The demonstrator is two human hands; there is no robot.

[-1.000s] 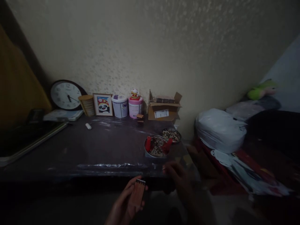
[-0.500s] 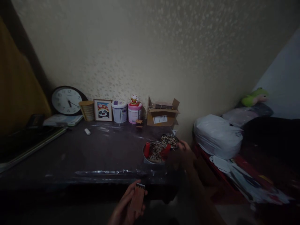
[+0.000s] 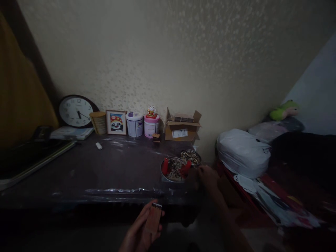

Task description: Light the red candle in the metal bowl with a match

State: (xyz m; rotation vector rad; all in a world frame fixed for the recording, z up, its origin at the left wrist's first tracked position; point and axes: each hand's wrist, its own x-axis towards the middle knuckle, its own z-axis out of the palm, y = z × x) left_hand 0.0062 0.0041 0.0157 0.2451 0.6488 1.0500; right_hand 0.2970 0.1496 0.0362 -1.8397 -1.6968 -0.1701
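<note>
My left hand [image 3: 140, 227] is wrapped round a matchbox [image 3: 153, 218] in front of the table's edge. The box is slid partly open at its far end, where dark match heads show. My right hand [image 3: 208, 176] is closed beside a round dish of matchsticks [image 3: 190, 157], with a thin pale matchstick [image 3: 195, 168] jutting left from its fingertips. Left of that dish stands a wider round tin [image 3: 174, 180] of dark and pale bits, holding two red candles; the left candle [image 3: 165, 166] is upright, and the right candle [image 3: 186, 168] leans.
On the dark, plastic-covered table [image 3: 123, 171] lies a small white object [image 3: 99, 146]. Along the wall stand a clock [image 3: 76, 112], a panda picture [image 3: 116, 122], lidded tubs [image 3: 135, 126], a small matchbox [image 3: 156, 137] and an open carton [image 3: 181, 133]. White bags [image 3: 243, 152] lie right.
My right hand has drawn slightly down toward me, away from the dish of matchsticks, with a pale stick now visible at its fingertips. My left hand keeps its hold on the matchbox.
</note>
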